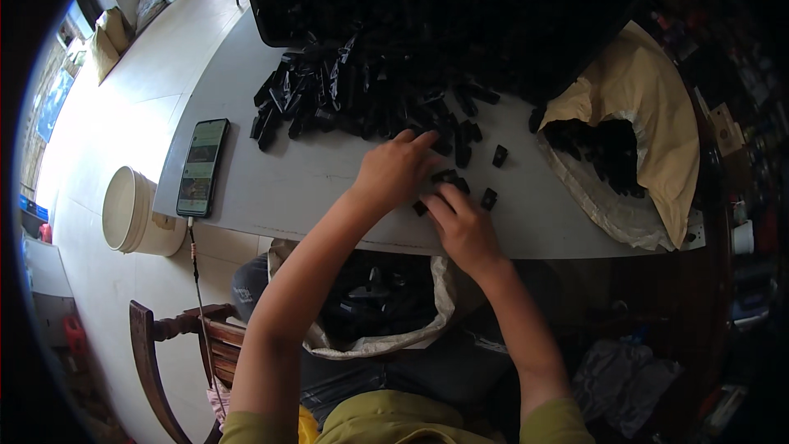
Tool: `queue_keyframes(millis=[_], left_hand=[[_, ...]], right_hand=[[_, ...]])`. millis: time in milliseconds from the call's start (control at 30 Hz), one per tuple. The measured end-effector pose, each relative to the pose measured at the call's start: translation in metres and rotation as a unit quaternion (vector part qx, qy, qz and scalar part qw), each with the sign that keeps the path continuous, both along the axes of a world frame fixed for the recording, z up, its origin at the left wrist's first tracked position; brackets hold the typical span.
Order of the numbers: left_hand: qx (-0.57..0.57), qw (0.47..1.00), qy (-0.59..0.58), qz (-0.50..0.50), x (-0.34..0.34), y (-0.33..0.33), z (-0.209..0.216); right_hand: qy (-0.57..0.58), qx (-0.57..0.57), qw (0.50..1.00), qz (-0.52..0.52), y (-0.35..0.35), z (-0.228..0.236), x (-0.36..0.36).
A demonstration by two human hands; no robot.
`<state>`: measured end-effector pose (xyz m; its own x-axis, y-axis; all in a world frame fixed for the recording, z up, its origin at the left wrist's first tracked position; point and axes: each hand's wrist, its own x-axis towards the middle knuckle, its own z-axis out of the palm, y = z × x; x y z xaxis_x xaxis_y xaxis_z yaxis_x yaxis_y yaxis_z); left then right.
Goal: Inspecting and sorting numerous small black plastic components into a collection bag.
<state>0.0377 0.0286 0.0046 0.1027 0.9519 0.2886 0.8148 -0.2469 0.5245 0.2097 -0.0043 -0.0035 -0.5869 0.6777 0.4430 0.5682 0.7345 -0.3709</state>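
Above the grey table (329, 189), my left hand (390, 171) has its fingers bent at the near edge of a pile of black plastic pieces (329, 90). What lies in that grip is mostly hidden. Close by on the right, my right hand (464, 230) curls its fingers around a small black plastic piece (450, 182), with the two hands' fingertips nearly meeting. Two loose black pieces lie to the right: one clip-like piece (500, 155) and another (489, 199) beside my right fingers.
A large black container (444, 0) stands behind the pile. At right, a tan sack (670, 123) lies open with black pieces inside. Another open sack (448, 296) with pieces sits at my lap. A phone (202, 168) with a cable, a white bucket (123, 210) and a wooden chair (152, 362) are leftward.
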Motion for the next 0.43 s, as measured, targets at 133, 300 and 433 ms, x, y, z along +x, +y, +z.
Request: queue_keyframes(millis=[133,300,433], left_hand=[[-0.019,0.998,0.058,0.032,0.002,-0.013,0.009],[0.008,1.0,0.01,0.0,-0.023,-0.04,0.004],[-0.048,0.991,-0.062,-0.111,-0.036,-0.062,0.008]], right_hand=[[0.154,-0.074,0.985,-0.035,-0.007,0.001,0.015],[0.456,-0.393,0.797,-0.057,-0.015,-0.001,0.022],[0.581,-0.541,0.607,0.039,-0.015,0.007,0.026]])
